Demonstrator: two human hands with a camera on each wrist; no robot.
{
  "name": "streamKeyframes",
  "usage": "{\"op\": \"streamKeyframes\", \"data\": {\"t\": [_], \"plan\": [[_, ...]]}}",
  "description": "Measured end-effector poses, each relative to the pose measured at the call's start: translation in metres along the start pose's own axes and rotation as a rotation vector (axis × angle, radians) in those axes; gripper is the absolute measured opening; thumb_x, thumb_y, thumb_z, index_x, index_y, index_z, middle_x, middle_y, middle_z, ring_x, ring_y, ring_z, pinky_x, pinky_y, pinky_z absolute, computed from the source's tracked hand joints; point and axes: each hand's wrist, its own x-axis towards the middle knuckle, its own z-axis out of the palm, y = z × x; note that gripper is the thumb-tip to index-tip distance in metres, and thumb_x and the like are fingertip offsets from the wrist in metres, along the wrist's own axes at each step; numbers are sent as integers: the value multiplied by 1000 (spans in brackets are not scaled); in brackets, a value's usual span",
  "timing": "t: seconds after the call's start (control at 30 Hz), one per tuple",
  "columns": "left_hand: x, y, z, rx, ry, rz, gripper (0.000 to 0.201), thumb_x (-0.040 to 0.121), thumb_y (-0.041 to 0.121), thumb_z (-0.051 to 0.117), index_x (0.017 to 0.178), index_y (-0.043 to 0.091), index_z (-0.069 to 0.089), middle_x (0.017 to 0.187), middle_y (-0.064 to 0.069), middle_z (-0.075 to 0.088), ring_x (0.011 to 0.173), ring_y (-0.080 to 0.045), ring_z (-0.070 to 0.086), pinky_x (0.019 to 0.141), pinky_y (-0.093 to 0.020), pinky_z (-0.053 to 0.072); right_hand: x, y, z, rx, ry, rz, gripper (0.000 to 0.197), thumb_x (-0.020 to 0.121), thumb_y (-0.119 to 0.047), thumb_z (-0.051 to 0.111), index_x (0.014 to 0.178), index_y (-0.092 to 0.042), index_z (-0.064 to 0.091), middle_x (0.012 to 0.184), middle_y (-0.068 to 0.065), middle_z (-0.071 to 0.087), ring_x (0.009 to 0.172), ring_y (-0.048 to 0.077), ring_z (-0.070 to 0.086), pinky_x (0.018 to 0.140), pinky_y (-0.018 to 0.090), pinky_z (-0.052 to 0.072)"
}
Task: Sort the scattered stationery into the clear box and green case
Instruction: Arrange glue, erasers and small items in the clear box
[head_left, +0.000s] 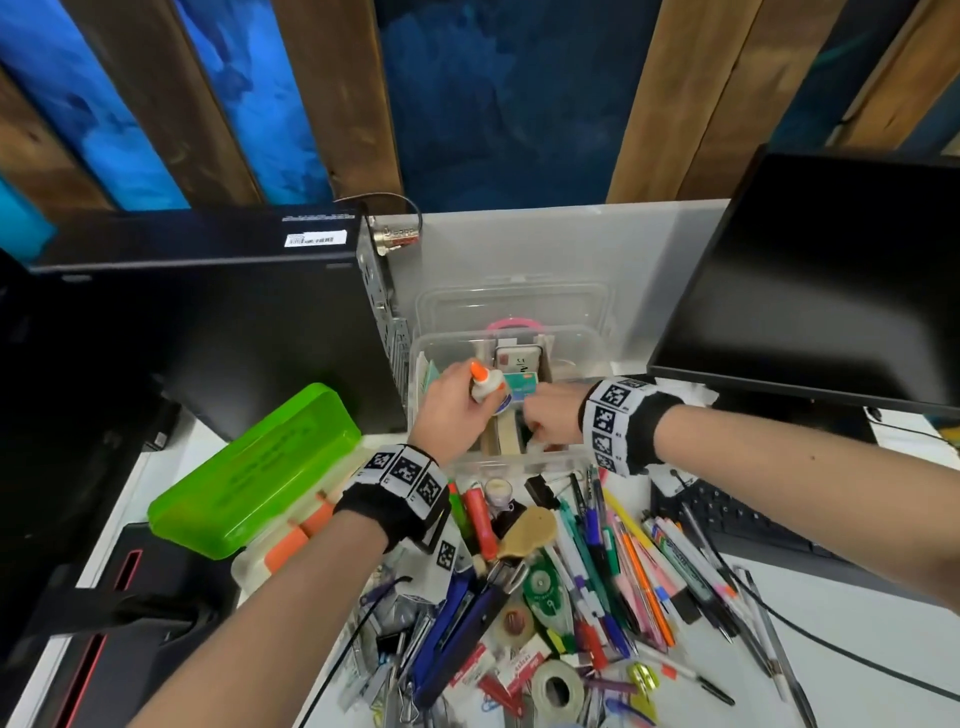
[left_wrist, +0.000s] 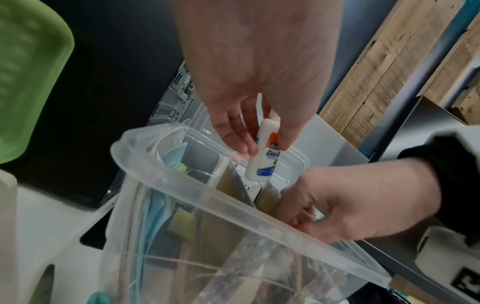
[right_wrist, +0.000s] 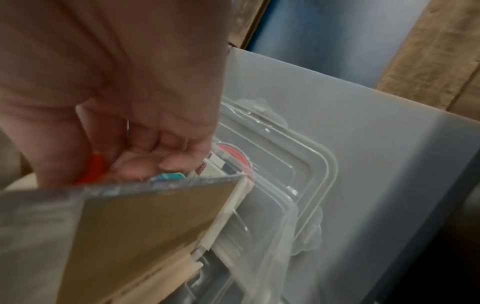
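Observation:
The clear box (head_left: 519, 458) stands in the middle of the desk, split by cardboard dividers (right_wrist: 155, 216). My left hand (head_left: 457, 400) hovers over the box and grips a white glue bottle (head_left: 488, 387) with an orange cap, seen upright in the left wrist view as the glue bottle (left_wrist: 262, 158). My right hand (head_left: 550, 415) reaches down into the box's right part, its fingers (right_wrist: 166, 148) curled round a small red item (right_wrist: 93, 172). What that item is stays hidden. The green case (head_left: 260, 467) lies left of the box, lid raised.
A heap of pens, markers, tape rolls and clips (head_left: 571, 597) covers the desk in front of the box. The box lid (head_left: 514, 301) leans behind it. A black computer tower (head_left: 234, 312) stands left, a monitor (head_left: 831, 280) and keyboard (head_left: 727, 525) right.

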Motion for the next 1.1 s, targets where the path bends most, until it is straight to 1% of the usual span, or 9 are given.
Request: {"op": "streamKeyframes", "data": {"t": [0.2,0.37,0.53,0.63,0.7,0.8,0.87,0.97,1.1], "plan": [[2,-2,-2,-1,-25,4,27,88,24,66,112,11,61,103,-1,62,92,-10,56,80,-20,41,6,-6,12,-268,8,-28,19,92,-27,54,92,-13,66,85,1,58,87,19,51,92,38,32],[6,-6,-1,25,-68,4,26,88,28,66,108,14,62,102,-3,66,91,-15,61,80,-25,47,9,2,14,-165,-16,23,23,91,-32,54,78,-16,62,89,0,61,100,20,51,99,44,26],[12,-4,1,53,-83,14,21,88,28,66,104,14,63,90,4,63,78,-9,55,70,-20,40,2,4,9,-62,-55,48,41,92,-43,49,59,-19,51,69,-6,51,96,19,50,108,52,18],[18,1,3,89,-85,15,22,88,26,66,107,14,61,85,6,58,73,-7,50,68,-18,37,-11,19,-11,124,46,116,35,93,-42,48,68,-20,60,76,-4,59,98,20,55,106,49,18],[21,7,6,87,-98,11,24,88,25,67,108,14,60,86,5,58,74,-8,51,70,-19,39,-20,35,-25,332,280,161,18,91,-34,54,87,-22,66,90,-4,66,99,19,58,105,42,27],[27,17,15,62,-147,6,28,84,25,70,108,15,60,94,3,65,79,-13,57,74,-25,46,-30,42,-35,727,424,76,32,86,-31,66,116,-22,58,103,-3,63,87,13,60,79,29,49],[30,23,21,86,-161,15,27,83,26,71,105,14,60,92,4,65,77,-13,55,71,-26,44,-32,34,-33,771,405,27,36,84,-35,67,117,-24,56,95,-8,60,79,11,59,70,26,50],[31,27,27,88,-157,9,29,81,27,73,104,12,62,85,7,61,75,-11,56,64,-19,41,-26,26,-25,635,505,98,28,85,-33,67,108,-19,60,84,-9,59,80,14,58,78,28,46],[28,17,32,127,-238,-29,35,79,30,74,107,16,58,98,1,68,92,-20,64,83,-38,52,-20,24,-18,478,567,106,11,87,-19,63,95,-12,63,79,-3,58,79,19,56,73,28,44]]}}
